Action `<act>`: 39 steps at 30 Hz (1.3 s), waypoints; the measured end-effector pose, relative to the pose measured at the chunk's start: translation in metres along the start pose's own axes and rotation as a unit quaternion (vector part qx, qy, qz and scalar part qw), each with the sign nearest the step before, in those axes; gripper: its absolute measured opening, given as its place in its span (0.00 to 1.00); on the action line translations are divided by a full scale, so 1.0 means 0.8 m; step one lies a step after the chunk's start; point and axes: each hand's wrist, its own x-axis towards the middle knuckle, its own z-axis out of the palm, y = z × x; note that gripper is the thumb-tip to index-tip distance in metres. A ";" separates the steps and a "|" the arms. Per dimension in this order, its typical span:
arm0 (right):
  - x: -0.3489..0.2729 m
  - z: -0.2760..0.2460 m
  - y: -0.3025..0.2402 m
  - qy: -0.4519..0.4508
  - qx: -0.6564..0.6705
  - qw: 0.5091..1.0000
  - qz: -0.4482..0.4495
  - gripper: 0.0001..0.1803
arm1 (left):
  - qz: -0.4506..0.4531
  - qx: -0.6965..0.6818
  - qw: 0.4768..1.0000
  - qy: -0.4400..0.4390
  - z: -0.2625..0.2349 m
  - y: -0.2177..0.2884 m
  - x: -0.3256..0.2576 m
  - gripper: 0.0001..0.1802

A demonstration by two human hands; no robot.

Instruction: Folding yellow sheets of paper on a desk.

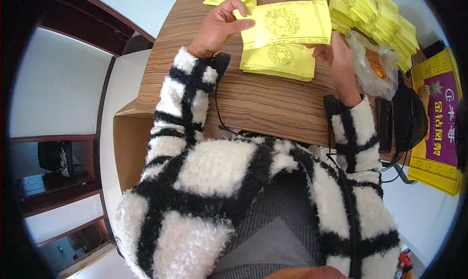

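Observation:
A thin yellow paper sheet [285, 23] with a round printed ornament is lifted above the table. My left hand [222, 25] pinches it at its left edge, thumb on top. At its lower right edge my right hand [336, 59] is closed on the paper with curled fingers; the sheet hides part of them. Directly below lies a neat stack of similar yellow papers [278, 64], its far part covered by the lifted sheet.
Yellow paper bundles [375, 16] pile up at the far right of the wood-grain table [273, 101]. Beside them sits a clear plastic bag [373, 67] with something orange. A black bag [409, 118] and a yellow-purple printed bag [436, 118] are at right; a cardboard box [130, 147] is at left.

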 end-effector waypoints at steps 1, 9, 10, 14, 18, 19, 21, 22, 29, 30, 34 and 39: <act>-0.003 0.003 -0.008 -0.017 0.063 0.998 0.014 0.16 | -0.013 0.018 1.000 -0.003 -0.001 -0.002 0.000 0.12; -0.009 0.010 -0.019 -0.010 -0.016 0.999 0.030 0.17 | -0.054 0.135 0.987 0.074 0.009 -0.002 0.004 0.18; -0.009 0.008 -0.020 -0.019 -0.019 0.999 0.045 0.18 | -0.053 0.136 0.987 0.071 0.012 0.000 0.006 0.18; -0.008 0.001 -0.014 -0.063 0.033 0.997 0.027 0.17 | -0.111 0.145 0.971 0.154 0.027 0.008 0.010 0.23; -0.005 0.000 -0.028 -0.011 0.040 0.999 0.027 0.16 | -0.130 0.078 0.972 0.180 0.049 0.006 0.017 0.18; -0.003 0.005 -0.033 -0.012 0.040 0.999 0.022 0.16 | -0.151 0.089 0.976 0.132 0.048 0.009 0.018 0.16; -0.002 0.014 -0.043 -0.020 0.055 0.998 0.005 0.15 | -0.195 0.111 0.974 0.033 0.045 0.013 0.020 0.13; -0.001 0.016 -0.048 -0.024 0.062 0.998 -0.003 0.15 | -0.193 0.114 0.974 0.032 0.045 0.013 0.021 0.13; -0.007 0.010 -0.040 -0.167 -0.031 0.985 0.030 0.14 | -0.216 0.057 0.975 0.004 0.054 0.010 0.028 0.13; -0.008 0.010 -0.043 -0.185 -0.048 0.981 0.042 0.13 | -0.214 0.059 0.975 0.004 0.056 0.012 0.027 0.13; -0.015 0.009 -0.059 -0.184 -0.024 0.983 -0.017 0.16 | -0.179 -0.012 0.982 0.050 0.064 0.025 0.027 0.15; -0.016 0.006 -0.064 -0.131 0.042 0.990 -0.040 0.22 | -0.188 -0.063 0.978 0.068 0.078 0.047 0.026 0.17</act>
